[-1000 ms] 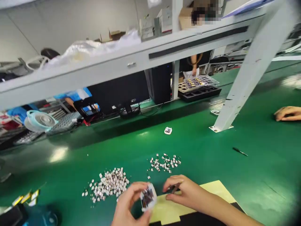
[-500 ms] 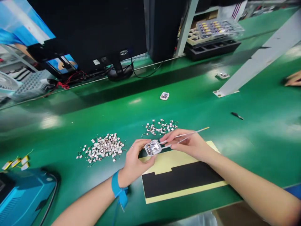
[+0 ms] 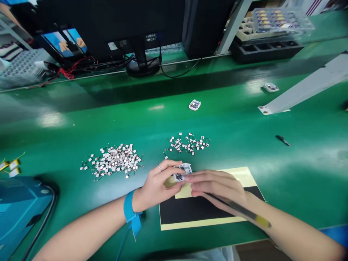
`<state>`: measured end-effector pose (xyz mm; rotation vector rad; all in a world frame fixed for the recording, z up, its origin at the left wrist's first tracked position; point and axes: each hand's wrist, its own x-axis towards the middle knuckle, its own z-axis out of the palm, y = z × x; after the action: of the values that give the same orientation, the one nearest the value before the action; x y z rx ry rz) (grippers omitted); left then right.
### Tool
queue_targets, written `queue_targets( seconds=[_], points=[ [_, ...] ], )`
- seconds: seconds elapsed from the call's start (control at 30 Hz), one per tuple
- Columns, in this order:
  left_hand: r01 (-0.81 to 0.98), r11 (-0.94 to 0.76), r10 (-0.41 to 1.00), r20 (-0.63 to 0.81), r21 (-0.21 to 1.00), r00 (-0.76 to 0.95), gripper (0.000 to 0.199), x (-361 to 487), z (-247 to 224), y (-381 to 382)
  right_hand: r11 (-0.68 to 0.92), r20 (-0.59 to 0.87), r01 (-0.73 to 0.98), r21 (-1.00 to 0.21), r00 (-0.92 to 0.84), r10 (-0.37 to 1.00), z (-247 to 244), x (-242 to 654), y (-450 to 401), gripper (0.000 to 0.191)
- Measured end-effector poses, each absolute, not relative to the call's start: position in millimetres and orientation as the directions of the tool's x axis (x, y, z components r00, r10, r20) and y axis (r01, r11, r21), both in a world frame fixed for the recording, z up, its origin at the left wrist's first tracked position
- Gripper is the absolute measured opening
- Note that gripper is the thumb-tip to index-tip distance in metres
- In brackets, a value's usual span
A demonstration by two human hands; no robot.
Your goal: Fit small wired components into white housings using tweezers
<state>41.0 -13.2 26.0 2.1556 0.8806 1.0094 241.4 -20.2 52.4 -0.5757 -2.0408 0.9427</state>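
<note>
My left hand (image 3: 159, 181), with a blue strap at its wrist, grips a small white square casing (image 3: 183, 172) with electronic parts inside, over a yellow and black sheet (image 3: 195, 212). My right hand (image 3: 217, 186) is at the casing's right side, its fingertips by the edge. Tweezers (image 3: 236, 207) are held in that hand, pointing back along the forearm, blurred. Beyond my hands lies a small pile of tiny silvery parts with leads (image 3: 187, 144). A larger pile of such parts (image 3: 116, 159) is to the left.
Two more casings lie farther back, one near the middle (image 3: 195, 105), one at right (image 3: 270, 87). A slanted metal post (image 3: 304, 81) and a black pen-like item (image 3: 283, 140) are at right. A blue machine (image 3: 24, 210) stands at left, a monitor stand (image 3: 141, 61) behind.
The tweezers swung from the casing's edge to lie back over my right wrist. My left fingers moved over the casing's top. The view shifted, and the person's hand at far right has almost left the frame.
</note>
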Motion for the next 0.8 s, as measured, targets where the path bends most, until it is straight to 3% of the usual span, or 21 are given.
queue_targets(
  seconds=[0.1, 0.23, 0.4, 0.8],
  points=[
    [0.320, -0.577, 0.781, 0.393, 0.752, 0.485, 0.012, 41.2, 27.9, -11.4, 0.704, 0.544, 0.110, -0.702, -0.554, 0.630, 55.8, 239.2, -22.8, 0.027],
    [0.359, -0.524, 0.820, 0.344, 0.772, 0.458, 0.010, 41.6, 31.4, -9.7, 0.534, 0.448, 0.082, -0.841, -0.446, 0.775, 54.6, 237.0, -22.0, 0.021],
    [0.358, -0.518, 0.820, 0.332, 0.777, 0.466, 0.012, 41.8, 32.8, -10.4, 0.450, 0.384, 0.082, -0.889, -0.401, 0.832, 45.8, 236.0, -16.6, 0.019],
    [0.355, -0.471, 0.842, 0.292, 0.808, 0.453, 0.016, 43.8, 32.6, -10.4, 0.487, 0.441, 0.049, -0.872, -0.352, 0.826, 41.9, 231.4, -17.4, 0.019]
  ],
)
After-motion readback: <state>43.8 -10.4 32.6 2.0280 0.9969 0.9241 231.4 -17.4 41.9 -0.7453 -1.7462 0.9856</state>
